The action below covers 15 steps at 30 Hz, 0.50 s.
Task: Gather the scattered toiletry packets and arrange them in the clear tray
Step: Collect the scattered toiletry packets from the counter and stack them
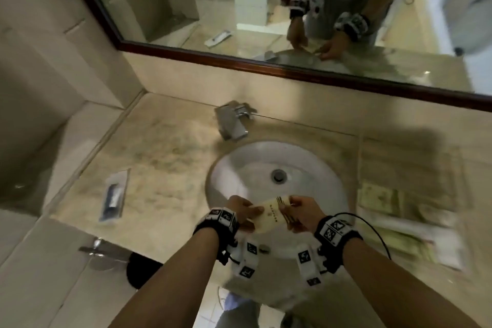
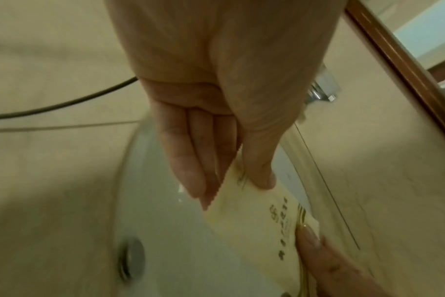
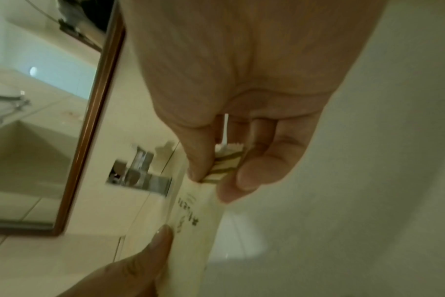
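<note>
Beige marble bench [image 1: 165, 146] is running under a dark-wood-framed wall mirror [image 1: 266, 8], which is reflecting the person's 2 hands. Round white ceramic sink [image 1: 239, 176] is sitting set into the bench, with a chrome faucet [image 1: 233, 121] behind it and a metal drain [image 1: 278, 176] in the bowl. Clear tray [image 1: 450, 253] is lying on the bench right of the sink, blurred, with pale green-cream packets [image 1: 380, 198] stacked in it. Clear plastic toothbrush packet [image 1: 114, 196] is lying on the bench left of the sink, well apart from the tray. Both hands are holding 1 cream paper toiletry packet with gold stripes and dark print [image 1: 271, 214] above the sink bowl. Left hand [image 1: 241, 212] is pinching its serrated left end, thumb on top and fingers [image 2: 188, 160] underneath. Right hand [image 1: 303, 212] is pinching the striped right end between thumb and curled fingers [image 3: 262, 160].
</note>
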Motion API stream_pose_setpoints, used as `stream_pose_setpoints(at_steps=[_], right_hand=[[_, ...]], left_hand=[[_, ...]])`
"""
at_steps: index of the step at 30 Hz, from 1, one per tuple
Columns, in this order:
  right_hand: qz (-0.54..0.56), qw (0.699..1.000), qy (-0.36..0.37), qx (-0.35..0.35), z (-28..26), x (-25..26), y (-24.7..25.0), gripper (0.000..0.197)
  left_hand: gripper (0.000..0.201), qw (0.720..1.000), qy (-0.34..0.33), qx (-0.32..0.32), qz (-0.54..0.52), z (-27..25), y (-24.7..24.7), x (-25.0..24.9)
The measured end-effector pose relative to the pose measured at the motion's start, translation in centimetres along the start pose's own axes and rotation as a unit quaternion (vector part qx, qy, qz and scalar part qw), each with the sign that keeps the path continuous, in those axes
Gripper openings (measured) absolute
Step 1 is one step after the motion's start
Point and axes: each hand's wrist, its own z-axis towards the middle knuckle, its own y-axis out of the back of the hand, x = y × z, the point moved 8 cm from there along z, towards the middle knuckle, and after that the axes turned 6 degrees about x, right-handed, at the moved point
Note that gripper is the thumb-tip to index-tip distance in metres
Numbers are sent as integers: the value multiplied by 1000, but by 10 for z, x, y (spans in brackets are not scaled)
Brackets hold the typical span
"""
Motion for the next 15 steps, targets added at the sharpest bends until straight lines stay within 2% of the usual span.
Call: stream_pose_setpoints(at_steps=[5, 10, 15], right_hand=[[85, 993, -7, -76, -48, -53, 106, 12], [171, 978, -14, -117, -90, -97, 190, 9], [224, 962, -29, -154, -111, -129, 255, 12]], left_hand=[[31, 997, -29, 58, 34, 0, -115, -59], [31, 993, -23, 104, 41, 11, -213, -93], [26, 997, -9, 78, 8, 32, -272, -115]])
